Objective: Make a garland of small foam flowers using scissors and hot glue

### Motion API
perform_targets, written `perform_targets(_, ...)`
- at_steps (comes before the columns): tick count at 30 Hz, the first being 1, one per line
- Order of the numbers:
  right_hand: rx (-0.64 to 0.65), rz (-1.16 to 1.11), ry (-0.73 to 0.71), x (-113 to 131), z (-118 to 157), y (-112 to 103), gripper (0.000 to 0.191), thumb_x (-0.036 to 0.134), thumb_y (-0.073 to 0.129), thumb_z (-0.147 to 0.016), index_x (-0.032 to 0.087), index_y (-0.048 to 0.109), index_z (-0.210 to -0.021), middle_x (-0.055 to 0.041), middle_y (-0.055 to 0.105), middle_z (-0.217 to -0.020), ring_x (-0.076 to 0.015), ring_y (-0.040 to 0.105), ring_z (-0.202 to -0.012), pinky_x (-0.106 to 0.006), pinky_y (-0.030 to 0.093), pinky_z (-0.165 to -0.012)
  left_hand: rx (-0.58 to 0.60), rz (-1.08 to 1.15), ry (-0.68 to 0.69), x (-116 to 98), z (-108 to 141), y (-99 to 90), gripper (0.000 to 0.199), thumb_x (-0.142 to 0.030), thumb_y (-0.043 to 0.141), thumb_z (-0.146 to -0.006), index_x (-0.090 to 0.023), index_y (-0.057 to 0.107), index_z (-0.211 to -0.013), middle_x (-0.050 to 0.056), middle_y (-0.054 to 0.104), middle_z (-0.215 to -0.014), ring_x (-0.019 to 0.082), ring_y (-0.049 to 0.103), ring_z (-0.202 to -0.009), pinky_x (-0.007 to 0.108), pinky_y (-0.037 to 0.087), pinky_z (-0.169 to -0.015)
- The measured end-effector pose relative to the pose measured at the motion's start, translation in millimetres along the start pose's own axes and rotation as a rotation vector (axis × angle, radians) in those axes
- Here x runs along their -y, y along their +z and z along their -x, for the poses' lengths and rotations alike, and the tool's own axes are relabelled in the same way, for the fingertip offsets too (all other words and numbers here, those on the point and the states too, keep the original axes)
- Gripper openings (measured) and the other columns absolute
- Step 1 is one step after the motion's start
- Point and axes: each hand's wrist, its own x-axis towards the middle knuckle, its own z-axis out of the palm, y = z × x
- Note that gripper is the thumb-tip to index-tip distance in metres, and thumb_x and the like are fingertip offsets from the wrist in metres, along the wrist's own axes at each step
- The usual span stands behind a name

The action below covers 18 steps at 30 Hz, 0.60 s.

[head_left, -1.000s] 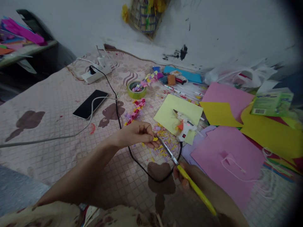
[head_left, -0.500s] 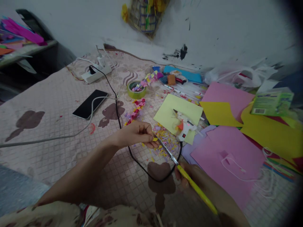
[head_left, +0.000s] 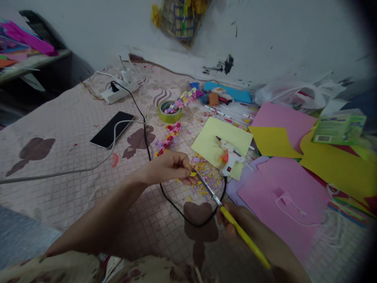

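Observation:
My left hand is closed in a pinch on a small piece of yellow paper. In my right hand are scissors with yellow handles, seen nearly edge-on. Their metal blades reach up to the yellow piece at my left fingertips; whether the blades are apart is hard to see. Below and behind the blades lies a heap of small yellow and lilac paper clippings. A white glue gun rests on a pale yellow sheet just beyond.
A black cord loops in front of my hands. To the left lie a phone and a power strip. Behind are a tape roll and strands of paper bits. Pink sheets and a green box sit right.
Almost nothing differs. My right hand and the scissors have shifted very slightly; my left hand stays in place with the yellow piece.

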Motion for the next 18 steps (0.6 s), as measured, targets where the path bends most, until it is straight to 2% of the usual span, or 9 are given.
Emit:
perform_targets(5, 0.024, 0.028, -0.013, -1.4, 1.1, -1.2, 0.013, 0.030, 0.045, -0.083, 0.020, 0.052, -0.079, -0.0019, 0.058, -0.075, -0.0159, 0.053, -0.068, -0.026, 0.042, -0.060, 0.001, -0.004, 0.011, 0.5, -0.2, 0.1, 0.018, -0.022, 0.068, -0.074, -0.013, 0.053, -0.071, 0.007, 0.073, -0.077, 0.016, 0.070, -0.077, 0.023, 0.056, -0.067)
perform_targets(9, 0.034, 0.016, -0.004, -2.8, 0.8, -0.6, 0.010, 0.027, 0.049, -0.081, 0.020, 0.050, -0.074, 0.0005, 0.056, -0.069, -0.0141, 0.051, -0.062, -0.024, 0.038, -0.055, -0.006, 0.002, 0.002, 0.8, -0.4, 0.0, 0.019, -0.022, 0.069, -0.073, -0.012, 0.053, -0.070, 0.007, 0.073, -0.077, 0.015, 0.070, -0.076, 0.022, 0.055, -0.067)
perform_targets(18, 0.051, -0.013, 0.005, -6.8, -1.7, 0.9, 0.005, 0.024, 0.049, -0.078, 0.019, 0.051, -0.077, 0.0008, 0.055, -0.070, -0.0137, 0.049, -0.062, -0.023, 0.036, -0.055, -0.007, 0.006, -0.003, 0.4, -0.8, 0.2, 0.017, -0.020, 0.069, -0.073, -0.012, 0.054, -0.070, 0.006, 0.073, -0.076, 0.014, 0.070, -0.076, 0.020, 0.056, -0.066)
